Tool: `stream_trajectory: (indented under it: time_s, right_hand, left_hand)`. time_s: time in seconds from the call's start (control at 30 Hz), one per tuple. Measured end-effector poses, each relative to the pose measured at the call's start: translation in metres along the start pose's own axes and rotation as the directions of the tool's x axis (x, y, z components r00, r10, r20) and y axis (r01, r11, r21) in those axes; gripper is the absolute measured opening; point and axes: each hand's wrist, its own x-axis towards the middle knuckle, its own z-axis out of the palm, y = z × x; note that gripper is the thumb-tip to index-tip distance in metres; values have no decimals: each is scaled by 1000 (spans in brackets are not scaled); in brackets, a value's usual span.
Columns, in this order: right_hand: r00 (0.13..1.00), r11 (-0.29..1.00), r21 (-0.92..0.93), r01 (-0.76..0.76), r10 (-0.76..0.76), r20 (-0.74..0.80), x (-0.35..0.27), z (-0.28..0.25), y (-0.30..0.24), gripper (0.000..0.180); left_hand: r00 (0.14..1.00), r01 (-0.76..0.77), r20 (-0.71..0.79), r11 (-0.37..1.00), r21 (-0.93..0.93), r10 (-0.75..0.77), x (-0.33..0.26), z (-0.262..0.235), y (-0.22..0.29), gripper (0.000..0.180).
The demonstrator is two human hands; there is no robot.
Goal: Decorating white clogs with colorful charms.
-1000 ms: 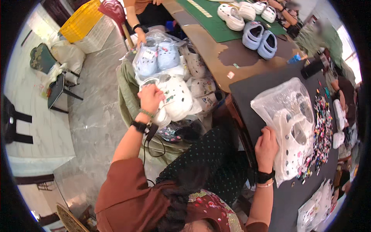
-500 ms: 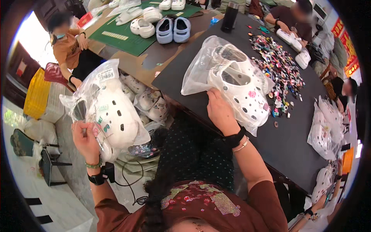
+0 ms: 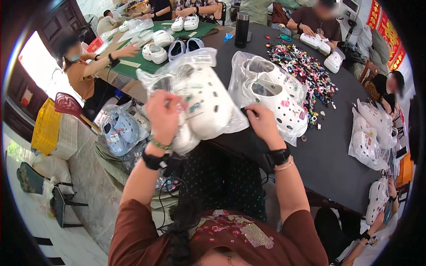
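Note:
My left hand (image 3: pixel 163 113) is closed on a clear plastic bag of white clogs (image 3: pixel 205 99), raised over my lap and the table's near edge. Printing on the film and dark vent holes show through it. A second clear bag of white clogs (image 3: pixel 274 91), trimmed with small pink charms, lies on the dark table (image 3: pixel 341 166). At its near left edge my right hand (image 3: pixel 265 123) has curled fingers, closed on the plastic; the fingertips are partly hidden. The raised bag's corner comes close to this hand.
A heap of colourful small charms (image 3: pixel 306 66) spreads behind the second bag, near a black bottle (image 3: pixel 242 30). More bagged white clogs (image 3: pixel 370 137) lie at the right. Bagged blue clogs (image 3: pixel 120 131) sit low at the left. Other people work around the tables.
My left hand has carried its bag to the right and toward the table. The right hand stays at the second bag's edge. At the left, a person's arm now reaches out over the green mat.

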Motion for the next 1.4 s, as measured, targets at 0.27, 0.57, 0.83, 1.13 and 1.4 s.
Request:
stream_trajectory:
  time_s: [0.27,0.57,0.83,1.13,1.4]
  right_hand:
    - [908,991,-117,65,-107,-406,-26,-30,-50,16]
    - [955,931,-240,277,-293,-35,-31,16,-100,30]
    - [931,862,-391,321,-363,-35,-41,42,-57,42]
    - [888,839,-371,399,-454,-72,-52,48,-23,52]
    - [908,836,-405,371,-418,-31,-62,46,-18,49]
  left_hand:
    - [997,-67,46,996,60,65,-19,80,19,13]
    - [978,51,210,965,-258,4,-6,38,4,43]
    - [994,105,0,986,131,-106,-19,-52,-120,29]
    - [803,370,-106,350,861,-586,-43,-139,-337,64]
    - [485,488,-120,154,859,-866,-35,-140,-372,86]
